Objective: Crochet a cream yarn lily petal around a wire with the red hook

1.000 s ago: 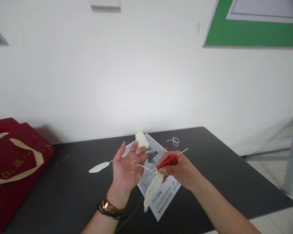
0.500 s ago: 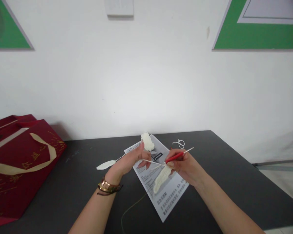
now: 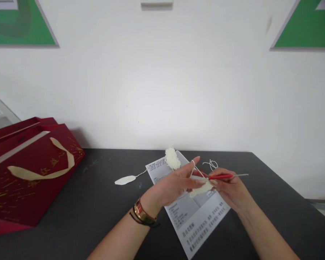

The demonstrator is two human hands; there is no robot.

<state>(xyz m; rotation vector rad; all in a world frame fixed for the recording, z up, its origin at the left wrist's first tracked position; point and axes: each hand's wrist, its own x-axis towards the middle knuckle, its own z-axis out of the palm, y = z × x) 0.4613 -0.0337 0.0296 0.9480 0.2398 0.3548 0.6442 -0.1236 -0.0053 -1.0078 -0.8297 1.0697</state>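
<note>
My left hand (image 3: 176, 184) pinches a cream crocheted piece (image 3: 200, 190) between thumb and fingers. A strand of white yarn loops over its raised index finger and runs down to the work. My right hand (image 3: 230, 188) grips a red-handled crochet hook (image 3: 220, 177), whose working end meets the piece's upper edge. The right fingertips are also close against the piece; whether they press on it I cannot tell. Beneath both hands lies a printed sheet (image 3: 197, 233). Behind the left hand, at the sheet's far edge, rests a bundle of cream yarn (image 3: 172, 157).
A finished-looking white leaf shape (image 3: 125, 180) with a twisted tail lies left of the sheet. Beyond the right hand is a loose curl of white yarn (image 3: 212, 165). Red gift bags (image 3: 40, 187) stand on the dark table (image 3: 97, 220) at left, and a white wall rises behind.
My left hand has come in from the left, away from the stretched yarn, and now pinches the crocheted piece. The hook has turned to lie nearly level. The whole view has shifted slightly.
</note>
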